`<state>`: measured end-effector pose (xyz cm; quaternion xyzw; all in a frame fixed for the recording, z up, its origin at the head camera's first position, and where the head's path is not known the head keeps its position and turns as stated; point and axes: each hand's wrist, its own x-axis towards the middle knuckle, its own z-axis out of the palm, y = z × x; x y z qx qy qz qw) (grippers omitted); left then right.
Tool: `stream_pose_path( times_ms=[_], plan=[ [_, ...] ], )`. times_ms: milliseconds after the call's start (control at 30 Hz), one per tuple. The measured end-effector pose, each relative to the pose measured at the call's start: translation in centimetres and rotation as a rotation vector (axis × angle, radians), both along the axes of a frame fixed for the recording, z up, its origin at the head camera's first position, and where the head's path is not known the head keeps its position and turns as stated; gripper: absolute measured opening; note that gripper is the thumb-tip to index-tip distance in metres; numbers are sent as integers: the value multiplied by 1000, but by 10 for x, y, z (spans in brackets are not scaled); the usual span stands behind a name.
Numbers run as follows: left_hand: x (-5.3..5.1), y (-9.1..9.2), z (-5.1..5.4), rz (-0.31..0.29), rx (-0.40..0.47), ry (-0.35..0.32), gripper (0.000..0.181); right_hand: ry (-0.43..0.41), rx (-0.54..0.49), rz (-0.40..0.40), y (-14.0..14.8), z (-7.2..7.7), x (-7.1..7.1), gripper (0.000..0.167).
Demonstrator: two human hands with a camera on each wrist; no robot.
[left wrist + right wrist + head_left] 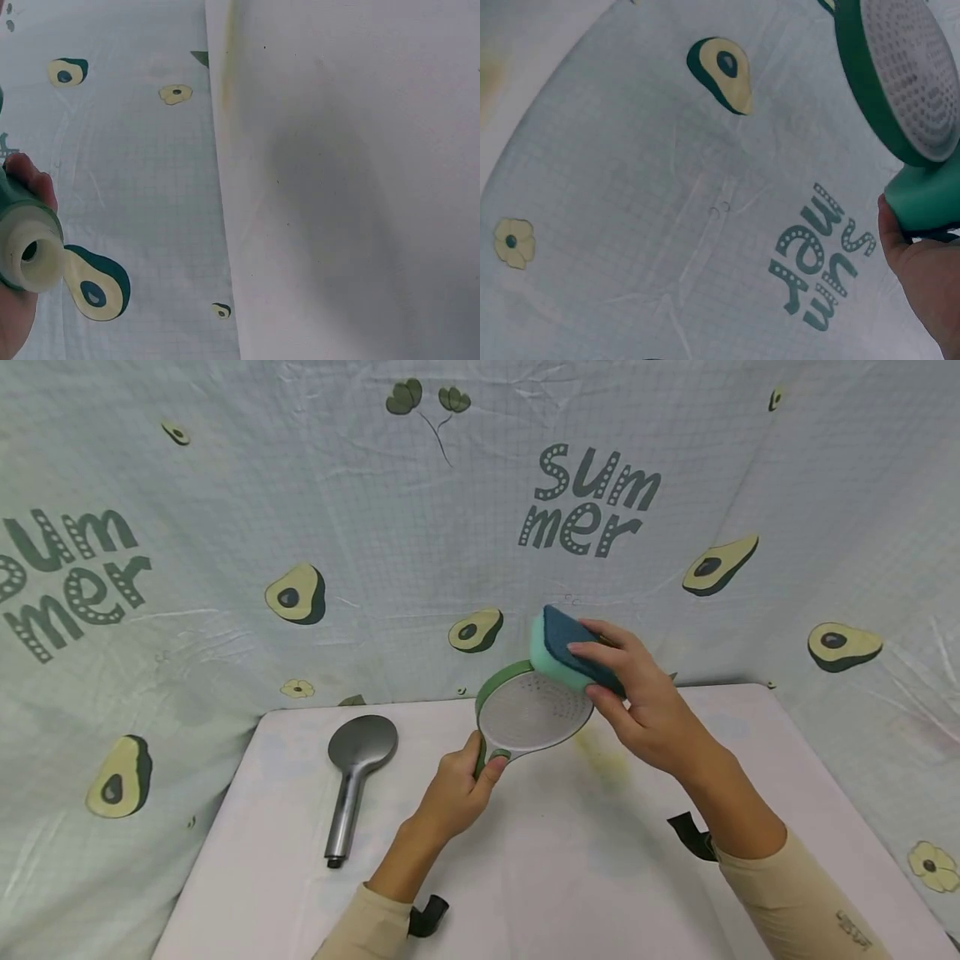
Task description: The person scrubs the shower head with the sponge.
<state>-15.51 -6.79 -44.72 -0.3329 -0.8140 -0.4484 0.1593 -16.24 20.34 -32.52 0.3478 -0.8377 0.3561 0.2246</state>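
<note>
A green and white shower head (534,710) is held up over the table, its pale nozzle face toward the head camera. My left hand (456,789) grips its handle, thumb on the front near the green button. In the left wrist view, the hollow threaded-end opening of the handle (41,259) shows at the left edge. My right hand (637,702) holds a sponge (573,652), teal with a dark blue scouring side, against the shower head's upper right rim. The right wrist view shows the sponge (926,195) right by the green rim of the shower head (877,82).
A second shower head (360,777), grey with a metallic handle, lies on the table's left side. The white table (525,877) has a yellowish stain (603,760). Behind it hangs a cloth (375,527) printed with avocados and lettering. Black straps (429,917) show at the wrists.
</note>
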Motion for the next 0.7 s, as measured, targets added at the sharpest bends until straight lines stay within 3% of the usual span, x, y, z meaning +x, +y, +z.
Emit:
stream_pose_path(
  times_ms=[200,300,467,600,700],
  plan=[
    [3,3,2,22,-227,12,33,148,229,-56,-9,-1,7,53],
    [4,3,0,27,-270,-9,32,175,281,-73,-12,-8,10,48],
    [4,0,-2,7,-209,-42,32,148,219,-93,-4,-15,9,44],
    [3,-1,-2,-45,-117,-113,30,17,84,-126,9,-21,6,52],
    [5,-3,0,-94,-46,-203,28,-95,-8,-144,18,-28,2,56]
  ],
)
